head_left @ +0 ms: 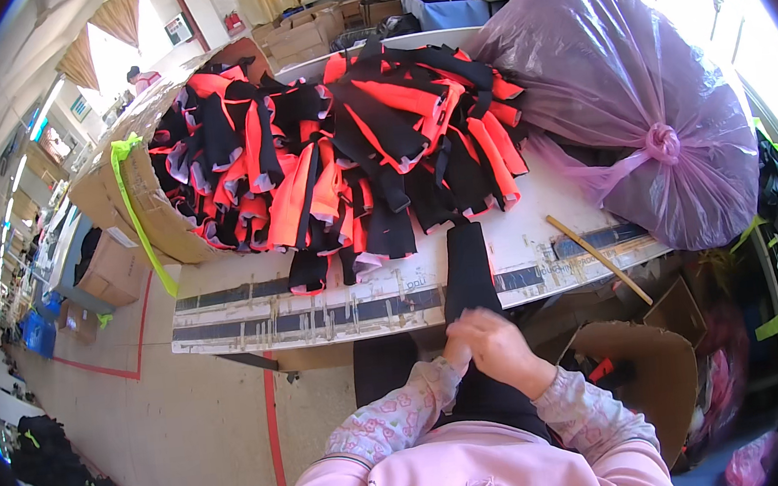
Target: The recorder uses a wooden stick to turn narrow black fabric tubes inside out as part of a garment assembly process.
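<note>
A long black fabric piece [467,259] lies over the near edge of the table and reaches down to my hands. At its near end my right hand [500,340] is closed, with its fingers bent over the cloth and slightly blurred. My left hand [457,351] is pressed against it from the left; its fingers are mostly hidden behind the right hand. Beyond them a large heap of black and bright orange fabric pieces [300,191] spreads over the white table [321,315], some spilling from a cardboard box [137,206] lying on its side.
A big tied purple plastic bag [617,80] fills the table's right side. A wooden stick [599,258] juts over the front edge. Below right stands an open cardboard box [650,372]. A yellow-green strap [146,229] hangs from the box at left. Red lines [273,423] mark the floor.
</note>
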A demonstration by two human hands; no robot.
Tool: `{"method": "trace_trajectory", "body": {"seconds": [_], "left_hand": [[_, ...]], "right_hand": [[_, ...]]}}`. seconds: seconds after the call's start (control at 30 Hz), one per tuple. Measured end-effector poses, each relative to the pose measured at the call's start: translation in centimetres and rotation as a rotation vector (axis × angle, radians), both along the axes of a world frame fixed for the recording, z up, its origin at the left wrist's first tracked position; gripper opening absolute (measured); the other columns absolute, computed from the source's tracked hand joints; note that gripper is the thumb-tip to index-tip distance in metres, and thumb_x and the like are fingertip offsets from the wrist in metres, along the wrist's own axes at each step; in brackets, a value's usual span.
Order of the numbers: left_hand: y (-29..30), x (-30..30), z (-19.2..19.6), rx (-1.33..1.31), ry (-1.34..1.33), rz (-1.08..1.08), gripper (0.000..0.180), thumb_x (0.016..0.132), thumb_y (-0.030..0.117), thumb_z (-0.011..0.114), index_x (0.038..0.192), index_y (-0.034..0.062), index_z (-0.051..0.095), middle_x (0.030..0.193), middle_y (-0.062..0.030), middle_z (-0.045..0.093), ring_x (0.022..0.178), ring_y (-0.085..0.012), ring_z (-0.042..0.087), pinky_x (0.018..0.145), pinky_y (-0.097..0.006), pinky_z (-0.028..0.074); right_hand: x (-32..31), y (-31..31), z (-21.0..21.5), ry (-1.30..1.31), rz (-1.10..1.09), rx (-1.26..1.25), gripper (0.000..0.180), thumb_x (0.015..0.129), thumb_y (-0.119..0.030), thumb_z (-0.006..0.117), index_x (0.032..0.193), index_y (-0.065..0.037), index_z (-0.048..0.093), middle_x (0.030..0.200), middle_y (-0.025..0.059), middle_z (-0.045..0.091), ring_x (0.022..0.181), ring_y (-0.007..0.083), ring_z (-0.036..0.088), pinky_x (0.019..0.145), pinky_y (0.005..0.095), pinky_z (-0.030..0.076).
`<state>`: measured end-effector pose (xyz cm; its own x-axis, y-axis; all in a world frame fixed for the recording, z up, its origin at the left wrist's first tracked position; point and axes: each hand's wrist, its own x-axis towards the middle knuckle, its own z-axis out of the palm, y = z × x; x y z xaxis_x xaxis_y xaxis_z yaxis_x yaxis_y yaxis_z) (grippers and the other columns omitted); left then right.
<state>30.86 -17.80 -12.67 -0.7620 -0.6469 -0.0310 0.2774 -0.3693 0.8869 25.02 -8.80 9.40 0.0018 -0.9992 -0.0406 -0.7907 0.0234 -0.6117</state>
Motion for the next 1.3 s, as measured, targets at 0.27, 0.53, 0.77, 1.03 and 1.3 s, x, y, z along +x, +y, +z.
{"method": "trace_trajectory", "body": {"seconds": [0.27,0.53,0.77,1.03,1.3], "left_hand": [[1.3,-0.4,1.4,0.221,-0.171,0.056,0.021,0.091,0.031,0.051,0.103,0.0145,0.053,0.079,-0.0004,0.059,0.061,-0.0120,0.056,0.057,-0.027,0.048],[0.9,0.4,5.1,0.495,-0.215,-0.280,0.024,0.088,0.032,0.057,0.101,0.0123,0.057,0.085,-0.0036,0.060,0.075,-0.0151,0.057,0.072,-0.033,0.048],[-3.3,2.2,10.8,0.699,-0.255,-0.440,0.034,0.088,0.036,0.057,0.111,0.0110,0.055,0.099,-0.0101,0.061,0.095,-0.0264,0.061,0.086,-0.045,0.049],[-0.5,1.2,7.6,0.433,-0.460,-0.229,0.017,0.088,0.012,0.053,0.103,0.0033,0.054,0.085,-0.0120,0.063,0.065,-0.0214,0.064,0.069,-0.039,0.056],[0.2,0.3,6.3,0.274,-0.532,-0.088,0.030,0.085,0.017,0.062,0.090,-0.0105,0.051,0.074,-0.0178,0.063,0.048,-0.0212,0.061,0.050,-0.033,0.055]], "right_hand": [[-4.1,-2.2,-7.8,0.264,-0.138,-0.301,0.063,0.063,0.000,0.061,0.124,0.000,0.049,0.127,0.0162,0.051,0.122,0.0292,0.045,0.106,0.0390,0.032],[-6.0,0.1,-9.5,0.083,-0.165,-0.338,0.059,0.063,-0.001,0.062,0.122,-0.001,0.052,0.128,0.0155,0.050,0.123,0.0287,0.044,0.107,0.0382,0.032],[-5.9,0.6,-9.0,0.105,-0.115,-0.345,0.055,0.072,-0.009,0.063,0.125,0.000,0.049,0.130,0.0176,0.048,0.124,0.0321,0.042,0.107,0.0395,0.030],[-5.6,-3.3,-8.9,0.363,-0.189,-0.234,0.078,0.082,-0.050,0.052,0.135,0.004,0.032,0.144,0.0181,0.029,0.135,0.0307,0.024,0.110,0.0421,0.018],[-8.3,-14.2,-10.2,0.490,-0.273,-0.203,0.082,0.083,-0.058,0.044,0.136,0.003,0.032,0.144,0.0169,0.029,0.137,0.0266,0.021,0.109,0.0478,0.015]]}}
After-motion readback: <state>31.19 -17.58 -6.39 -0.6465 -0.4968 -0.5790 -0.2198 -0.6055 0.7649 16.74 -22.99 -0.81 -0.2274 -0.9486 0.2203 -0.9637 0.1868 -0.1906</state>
